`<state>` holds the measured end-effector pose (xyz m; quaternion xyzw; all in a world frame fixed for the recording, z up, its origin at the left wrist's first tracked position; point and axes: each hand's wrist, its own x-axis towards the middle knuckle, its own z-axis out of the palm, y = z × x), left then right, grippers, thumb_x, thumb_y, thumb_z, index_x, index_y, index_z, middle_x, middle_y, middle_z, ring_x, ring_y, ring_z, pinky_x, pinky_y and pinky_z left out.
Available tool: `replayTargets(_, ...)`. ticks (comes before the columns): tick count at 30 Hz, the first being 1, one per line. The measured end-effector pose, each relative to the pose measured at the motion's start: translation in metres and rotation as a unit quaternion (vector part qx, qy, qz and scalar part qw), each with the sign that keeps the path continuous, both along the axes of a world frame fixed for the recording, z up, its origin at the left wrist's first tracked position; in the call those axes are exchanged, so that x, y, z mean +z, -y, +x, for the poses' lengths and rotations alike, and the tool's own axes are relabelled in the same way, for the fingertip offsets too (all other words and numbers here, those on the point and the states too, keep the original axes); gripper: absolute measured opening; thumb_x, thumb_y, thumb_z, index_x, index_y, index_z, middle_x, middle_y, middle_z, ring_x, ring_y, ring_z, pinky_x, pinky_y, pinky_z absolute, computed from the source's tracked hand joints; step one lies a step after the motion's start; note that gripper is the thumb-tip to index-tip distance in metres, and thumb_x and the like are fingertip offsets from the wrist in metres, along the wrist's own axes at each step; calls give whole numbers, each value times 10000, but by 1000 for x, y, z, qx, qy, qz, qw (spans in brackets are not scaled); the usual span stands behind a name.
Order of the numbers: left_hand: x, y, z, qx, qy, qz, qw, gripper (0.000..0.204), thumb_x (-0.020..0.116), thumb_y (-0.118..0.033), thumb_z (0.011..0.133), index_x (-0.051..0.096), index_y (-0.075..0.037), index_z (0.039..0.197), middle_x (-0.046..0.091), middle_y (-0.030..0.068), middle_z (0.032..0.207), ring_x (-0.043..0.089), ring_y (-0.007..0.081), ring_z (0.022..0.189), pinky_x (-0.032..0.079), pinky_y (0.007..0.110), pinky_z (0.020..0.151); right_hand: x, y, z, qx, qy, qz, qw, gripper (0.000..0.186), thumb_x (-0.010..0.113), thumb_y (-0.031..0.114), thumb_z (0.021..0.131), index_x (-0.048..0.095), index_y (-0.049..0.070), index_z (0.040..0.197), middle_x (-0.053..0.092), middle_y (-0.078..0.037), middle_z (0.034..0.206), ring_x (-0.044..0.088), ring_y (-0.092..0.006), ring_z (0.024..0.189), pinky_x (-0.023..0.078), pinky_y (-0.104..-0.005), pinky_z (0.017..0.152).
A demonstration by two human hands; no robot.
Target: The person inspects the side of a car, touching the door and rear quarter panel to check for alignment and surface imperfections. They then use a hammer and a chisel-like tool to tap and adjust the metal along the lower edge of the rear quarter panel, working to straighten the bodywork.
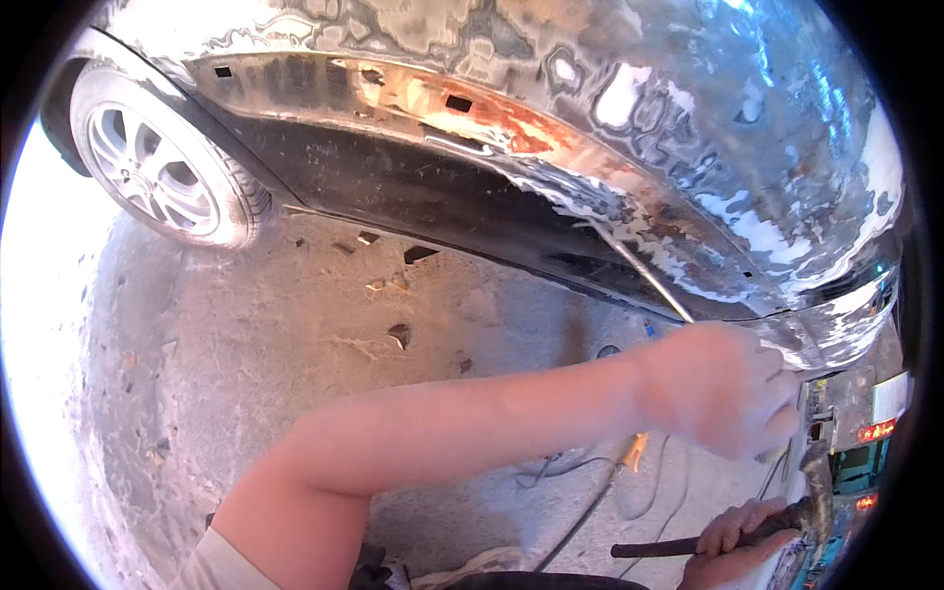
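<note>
Rough concrete floor [324, 324] beneath a stripped car sill [551, 147], sanded bare but rust remaining: left hand [728, 388] clamps a thin metal rod [644, 270] against it; right hand [733, 546] grips a hammer [787, 511].

1. The car body panel [688, 118] I'm looking at is bare, sanded metal, shiny and patchy, with orange rust along the sill [492, 113].
2. The thin rod [644, 270] looks like smooth metal.
3. The hammer [787, 516] has a dark, matt handle.
4. The concrete floor [324, 334] is rough and dusty.
</note>
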<state>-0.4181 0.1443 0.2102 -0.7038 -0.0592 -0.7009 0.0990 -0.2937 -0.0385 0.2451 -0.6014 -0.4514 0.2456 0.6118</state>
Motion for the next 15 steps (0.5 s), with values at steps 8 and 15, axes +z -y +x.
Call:
replayTargets(8,9,8,0,-18,86,18,996,167,583,-208,591,489,-70,603,427,29,616,481,176,556,355,297,399,1,11,5,1,-53,21,998,624,547,746,780,507,128,858,405,17,620,342,-110,406,262,-249,333)
replayTargets(15,6,4,1,-22,72,33,997,162,600,-208,576,509,-75,588,457,29,615,501,187,571,379,316,390,-4,15,6,32,-7,-1,999,620,557,739,773,525,125,851,417,13,622,370,-115,416,296,-261,342)
